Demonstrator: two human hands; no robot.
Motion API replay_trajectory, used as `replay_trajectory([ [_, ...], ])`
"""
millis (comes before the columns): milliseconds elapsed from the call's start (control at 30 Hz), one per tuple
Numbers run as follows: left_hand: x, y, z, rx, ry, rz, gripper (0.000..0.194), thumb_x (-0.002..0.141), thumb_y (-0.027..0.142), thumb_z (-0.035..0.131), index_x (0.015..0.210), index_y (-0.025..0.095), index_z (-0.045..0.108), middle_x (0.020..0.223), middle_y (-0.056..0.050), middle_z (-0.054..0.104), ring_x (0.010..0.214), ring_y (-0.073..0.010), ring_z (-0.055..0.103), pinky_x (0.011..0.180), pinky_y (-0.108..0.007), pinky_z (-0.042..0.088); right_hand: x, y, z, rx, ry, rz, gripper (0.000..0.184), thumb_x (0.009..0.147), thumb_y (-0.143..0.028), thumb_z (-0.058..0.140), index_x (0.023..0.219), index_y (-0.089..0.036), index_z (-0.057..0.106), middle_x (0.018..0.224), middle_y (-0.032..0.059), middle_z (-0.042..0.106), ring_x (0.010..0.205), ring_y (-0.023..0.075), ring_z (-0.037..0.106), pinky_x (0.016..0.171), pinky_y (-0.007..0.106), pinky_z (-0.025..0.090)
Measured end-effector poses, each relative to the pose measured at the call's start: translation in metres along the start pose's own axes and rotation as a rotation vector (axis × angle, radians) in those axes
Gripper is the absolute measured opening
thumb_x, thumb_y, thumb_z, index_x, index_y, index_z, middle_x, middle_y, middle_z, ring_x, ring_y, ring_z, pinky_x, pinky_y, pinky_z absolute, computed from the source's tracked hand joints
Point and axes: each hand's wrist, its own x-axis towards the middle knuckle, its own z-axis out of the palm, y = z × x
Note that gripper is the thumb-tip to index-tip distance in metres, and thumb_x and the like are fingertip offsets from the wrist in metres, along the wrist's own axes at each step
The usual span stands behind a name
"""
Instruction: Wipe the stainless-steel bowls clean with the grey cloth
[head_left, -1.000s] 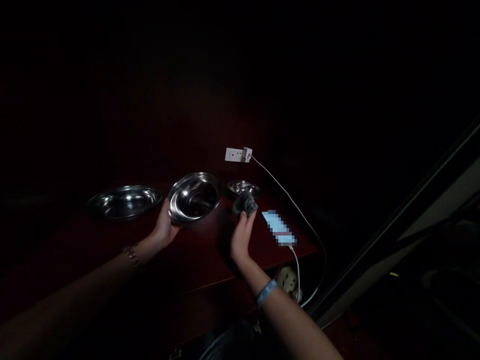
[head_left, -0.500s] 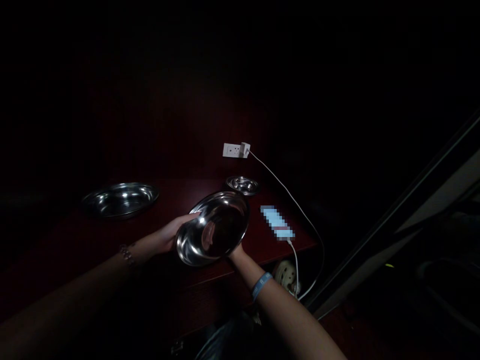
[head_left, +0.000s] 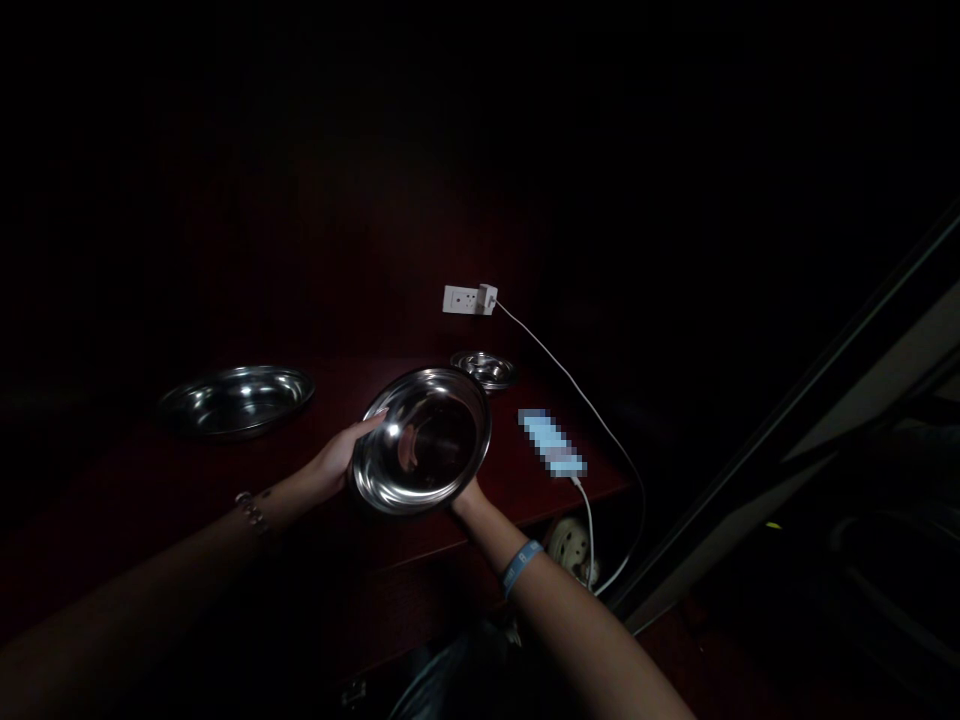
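A shiny oval metal dish (head_left: 442,450) is tilted up in front of me, its hollow side facing my view. My left hand (head_left: 346,455) grips its left edge, with the thumb over the rim and the other fingers behind. From the lower right, my right hand (head_left: 466,497) reaches behind the dish; its fingers are hidden there, so their grip does not show. Farther left on the dark red table (head_left: 337,395), a larger metal dish (head_left: 240,400) lies hollow side up. Behind the held dish rests a small metal dish with compartments (head_left: 487,372).
A phone (head_left: 553,442), its screen blurred out, lies right of the dish. One white cable (head_left: 559,365) runs from a charger (head_left: 487,296) in the wall socket (head_left: 459,300) past the table's right edge. Below that edge is a pale perforated object (head_left: 570,545). Surroundings are very dark.
The held dish has turned so that its hollow faces me more squarely, and it has moved slightly up and left. Both hands stay at it. The whole view has shifted a little.
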Motion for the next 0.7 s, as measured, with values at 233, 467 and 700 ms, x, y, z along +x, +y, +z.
replay_trajectory([
  [233,0.005,0.011,-0.002,-0.100,0.199,0.154,0.019,0.091,0.023,0.066,0.101,0.011,0.077,0.080,-0.009,0.081,0.074,-0.0214,0.077,0.069,-0.027,0.062,0.003,-0.016,0.003,0.069,-0.006,0.062,0.033,0.085,-0.049,0.061,0.099,-0.021,0.073,0.105,0.0041,0.078,0.107,0.0242,0.066,0.102,0.037,0.052],
  [467,0.009,0.017,-0.006,-0.234,0.230,0.260,0.011,0.089,0.018,0.061,0.087,0.015,0.071,0.081,-0.007,0.080,0.089,-0.0237,0.078,0.079,-0.031,0.065,0.004,-0.009,0.002,0.034,-0.035,0.068,0.025,0.079,-0.041,0.057,0.090,-0.023,0.069,0.089,0.0015,0.072,0.095,0.0221,0.063,0.090,0.032,0.052],
  [700,0.014,0.016,-0.010,-0.329,0.383,0.175,0.024,0.096,0.014,0.050,0.106,0.017,0.072,0.093,-0.009,0.079,0.085,-0.0215,0.076,0.071,-0.030,0.066,0.006,0.002,0.000,0.133,-0.050,0.244,0.027,0.079,-0.042,0.062,0.099,-0.025,0.061,0.085,-0.0012,0.064,0.074,0.0166,0.060,0.067,0.029,0.055],
])
